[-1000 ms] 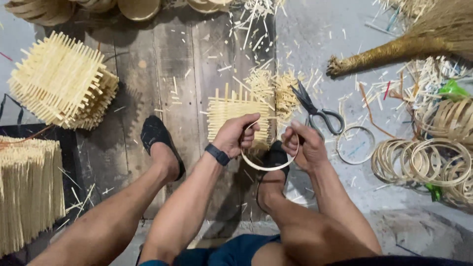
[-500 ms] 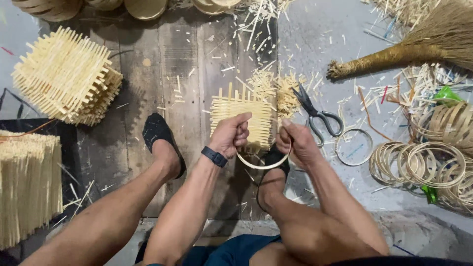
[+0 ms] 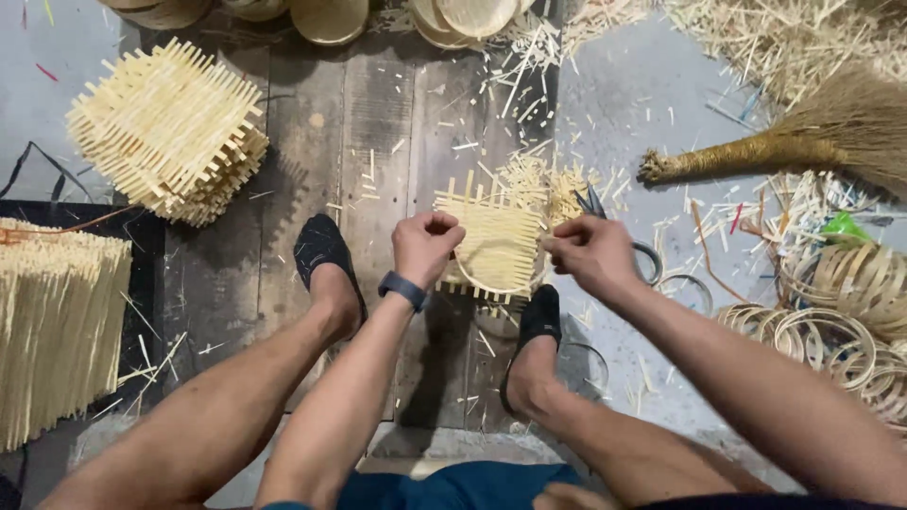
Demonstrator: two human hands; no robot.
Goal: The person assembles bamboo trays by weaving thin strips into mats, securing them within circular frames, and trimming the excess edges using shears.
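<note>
- Left hand (image 3: 427,244) of mine grips the woven bamboo mat (image 3: 495,247) (at its nine o'clock edge).
- Right hand (image 3: 588,255) pinches its three o'clock edge, fingers closed.

The woven bamboo mat (image 3: 496,247) is pale yellow, a square lattice of thin flat strips with loose ends sticking out on its edges. It is held up between both hands, and a thin bamboo ring (image 3: 491,288) curves along its lower edge
</note>
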